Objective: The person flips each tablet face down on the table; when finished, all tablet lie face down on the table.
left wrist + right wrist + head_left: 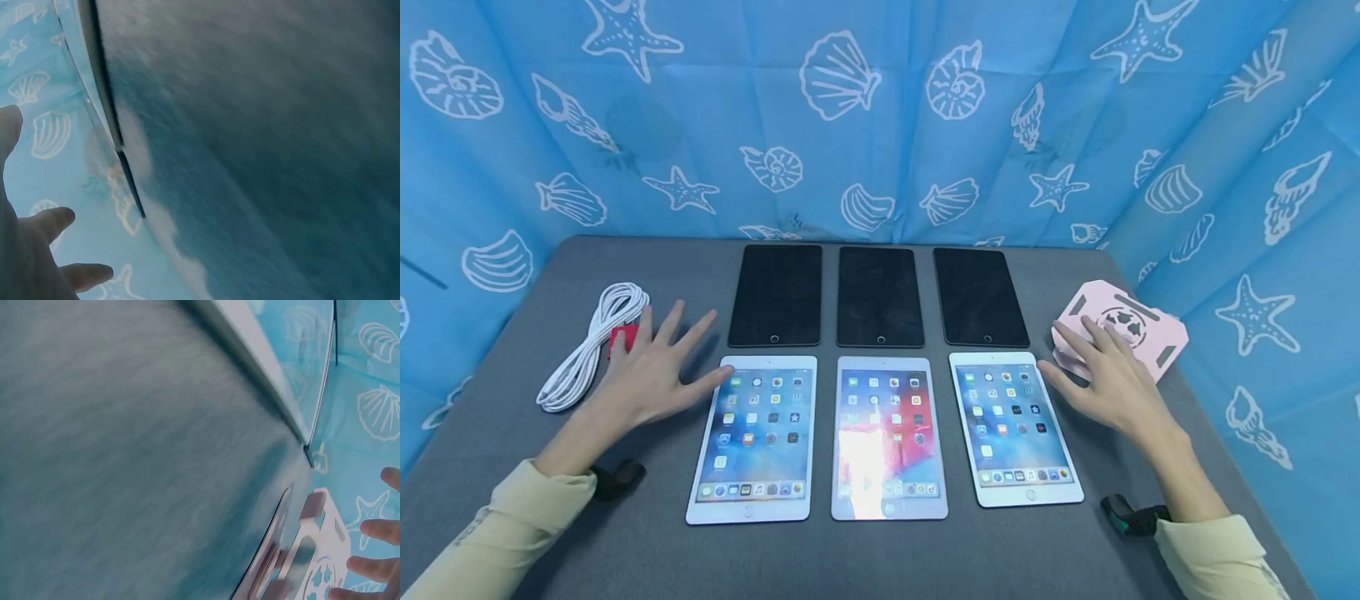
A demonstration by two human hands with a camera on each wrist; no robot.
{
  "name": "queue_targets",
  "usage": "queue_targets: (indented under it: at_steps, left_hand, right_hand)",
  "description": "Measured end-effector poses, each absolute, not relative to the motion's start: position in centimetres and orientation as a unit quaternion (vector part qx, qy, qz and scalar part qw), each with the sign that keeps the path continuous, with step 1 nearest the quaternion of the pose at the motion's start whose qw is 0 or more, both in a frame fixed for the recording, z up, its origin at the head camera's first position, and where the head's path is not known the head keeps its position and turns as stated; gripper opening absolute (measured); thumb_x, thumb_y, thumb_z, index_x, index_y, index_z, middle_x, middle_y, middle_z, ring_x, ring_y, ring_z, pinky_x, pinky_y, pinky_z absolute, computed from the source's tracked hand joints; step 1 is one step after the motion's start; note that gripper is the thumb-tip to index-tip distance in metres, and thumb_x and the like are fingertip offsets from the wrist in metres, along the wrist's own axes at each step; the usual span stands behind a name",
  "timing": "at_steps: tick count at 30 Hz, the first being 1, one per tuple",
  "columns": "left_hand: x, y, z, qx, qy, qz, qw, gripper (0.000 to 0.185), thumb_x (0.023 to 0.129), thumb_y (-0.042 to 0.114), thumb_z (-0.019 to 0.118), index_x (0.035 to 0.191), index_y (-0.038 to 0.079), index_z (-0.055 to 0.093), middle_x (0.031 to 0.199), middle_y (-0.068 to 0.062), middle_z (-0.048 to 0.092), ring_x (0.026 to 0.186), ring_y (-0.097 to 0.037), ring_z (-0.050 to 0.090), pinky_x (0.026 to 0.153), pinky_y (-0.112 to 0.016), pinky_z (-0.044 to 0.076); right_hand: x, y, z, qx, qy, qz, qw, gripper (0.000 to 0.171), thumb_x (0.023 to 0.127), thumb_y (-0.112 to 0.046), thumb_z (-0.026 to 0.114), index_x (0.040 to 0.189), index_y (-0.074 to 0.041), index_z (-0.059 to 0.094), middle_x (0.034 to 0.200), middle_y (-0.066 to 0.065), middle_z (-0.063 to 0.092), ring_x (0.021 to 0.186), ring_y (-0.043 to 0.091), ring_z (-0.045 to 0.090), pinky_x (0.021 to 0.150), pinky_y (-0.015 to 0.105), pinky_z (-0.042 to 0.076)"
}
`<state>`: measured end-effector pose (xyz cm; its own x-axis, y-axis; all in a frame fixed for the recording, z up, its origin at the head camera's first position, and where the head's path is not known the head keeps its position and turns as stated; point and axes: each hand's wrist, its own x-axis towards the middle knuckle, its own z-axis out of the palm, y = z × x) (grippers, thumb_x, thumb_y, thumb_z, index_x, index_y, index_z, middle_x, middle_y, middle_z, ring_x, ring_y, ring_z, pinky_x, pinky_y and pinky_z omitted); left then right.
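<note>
My left hand [651, 375] has its fingers spread, palm down, between a coiled white cable [597, 346] with a red tag [625, 337] and the left white tablet [756, 437]. Its thumb overlaps that tablet's upper corner; I cannot tell whether they touch. On the other side, my right hand [1108, 383] is also spread, partly in front of a pink plate-like device [1161, 342] with cutouts. The right white tablet [1017, 429] lies by that thumb. Between them is the middle white tablet [889, 437], with glare on its lit screen. Neither hand grips anything.
Behind the white tablets lie three dark-screened tablets: left [777, 296], middle [880, 296] and right [981, 296]. All rest on a grey cloth-covered table [925, 558]. A blue curtain [880, 158] with shells and starfish surrounds the back and sides. Black straps sit at both wrists.
</note>
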<state>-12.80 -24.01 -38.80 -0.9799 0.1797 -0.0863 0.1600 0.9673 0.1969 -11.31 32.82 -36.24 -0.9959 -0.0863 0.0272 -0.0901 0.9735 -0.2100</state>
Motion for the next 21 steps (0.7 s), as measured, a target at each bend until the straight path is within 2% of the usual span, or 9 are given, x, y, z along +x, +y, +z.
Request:
queue_targets:
  at_steps: [5, 14, 21]
  left_hand:
    - [-13.5, -22.6, -38.7, 0.104, 0.990, 0.088, 0.043, 0.097, 0.090, 0.076, 0.052, 0.164, 0.022, 0.022, 0.168, -0.029, 0.015, 0.150, -0.064, 0.007, 0.108, -0.086, 0.013]
    - [-15.2, -19.0, -38.4, 0.143, 0.984, 0.100, 0.027, 0.094, 0.091, 0.072, 0.056, 0.165, 0.025, 0.022, 0.169, -0.025, 0.019, 0.152, -0.059, 0.014, 0.112, -0.082, 0.016]
    - [-17.0, -15.3, -38.1, 0.167, 0.979, 0.112, 0.019, 0.093, 0.091, 0.072, 0.056, 0.165, 0.028, 0.021, 0.171, -0.020, 0.018, 0.155, -0.054, 0.014, 0.114, -0.080, 0.017]
  right_hand:
    - [-12.6, 31.8, -36.1, 0.055, -0.993, 0.108, 0.006, 0.079, 0.096, -0.060, 0.057, 0.159, -0.016, 0.038, 0.162, 0.032, 0.029, 0.146, 0.061, 0.026, 0.107, 0.083, 0.022]
    - [-15.2, 30.4, -36.4, 0.066, -0.990, 0.123, -0.034, 0.083, 0.096, -0.060, 0.057, 0.160, -0.013, 0.034, 0.164, 0.033, 0.024, 0.147, 0.061, 0.024, 0.110, 0.081, 0.023]
    - [-17.0, 29.6, -36.4, 0.079, -0.985, 0.144, -0.054, 0.083, 0.097, -0.056, 0.059, 0.162, -0.013, 0.029, 0.164, 0.035, 0.022, 0.147, 0.061, 0.023, 0.110, 0.080, 0.025]
